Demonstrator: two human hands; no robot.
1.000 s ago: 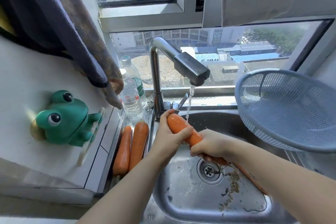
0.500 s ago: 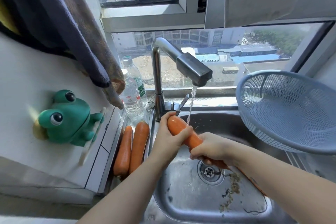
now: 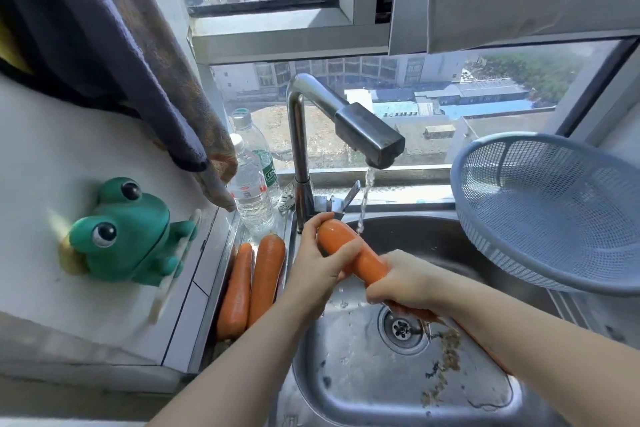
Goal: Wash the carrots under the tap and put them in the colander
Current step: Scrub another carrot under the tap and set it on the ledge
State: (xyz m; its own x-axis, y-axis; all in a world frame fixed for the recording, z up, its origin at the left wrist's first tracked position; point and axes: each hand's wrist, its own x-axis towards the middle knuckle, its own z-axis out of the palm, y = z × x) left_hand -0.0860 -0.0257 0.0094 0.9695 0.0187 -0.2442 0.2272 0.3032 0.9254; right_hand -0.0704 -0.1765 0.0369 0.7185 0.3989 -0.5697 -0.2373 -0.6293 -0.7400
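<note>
- Your left hand [image 3: 313, 265] curls round the carrot's [image 3: 349, 251] thick end; your right hand [image 3: 403, 282] grips lower down.
- The carrot slants over the sink [image 3: 363, 388] (its top touches the tap's [image 3: 367, 135] stream).

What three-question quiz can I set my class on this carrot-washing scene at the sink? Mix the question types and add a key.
1. True or false: the colander already holds a carrot.
2. How many carrots lie on the ledge left of the sink? A one, B two, C four.
3. Fill in: the thick end of the held carrot, nearest the water from the tap, is gripped by the ___ hand.
Key: 1 false, nothing is in it. 2 B. 3 left: the left hand grips the thick end, the right hand the part lower down.
</note>
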